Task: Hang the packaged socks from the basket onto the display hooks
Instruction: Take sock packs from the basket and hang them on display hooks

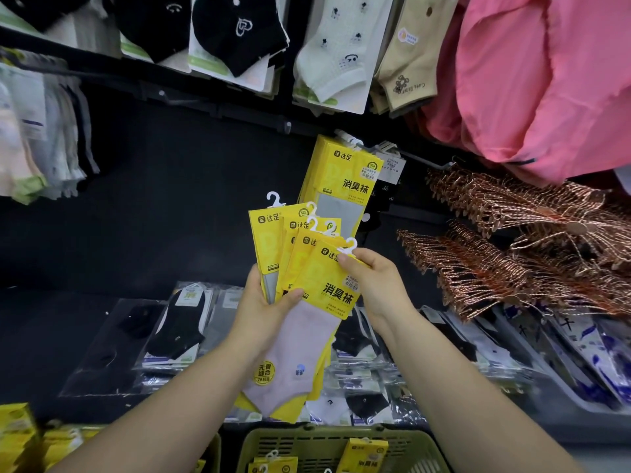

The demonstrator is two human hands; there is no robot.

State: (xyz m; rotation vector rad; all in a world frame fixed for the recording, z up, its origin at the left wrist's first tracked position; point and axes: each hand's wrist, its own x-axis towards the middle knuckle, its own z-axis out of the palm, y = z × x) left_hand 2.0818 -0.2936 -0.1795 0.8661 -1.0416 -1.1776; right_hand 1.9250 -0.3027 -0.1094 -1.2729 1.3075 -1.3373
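My left hand (264, 303) grips a fanned bunch of several yellow sock packs (273, 247), each topped by a white plastic hook. My right hand (370, 279) pinches the top corner of the front pack (324, 291), which shows a pale lilac sock. Just behind, a stack of the same yellow packs (336, 184) hangs on a display hook (351, 139). An empty display hook (170, 97) juts from the black wall to the upper left. At the bottom edge a green basket (307, 445) holds more yellow packs (363, 455).
Socks on cards hang in a row above (239, 39). Pink garments (546, 80) hang at the upper right over piles of copper-coloured hangers (512, 240). Bagged socks (177, 336) lie on the shelf below my hands. More yellow packs (17, 435) sit at the bottom left.
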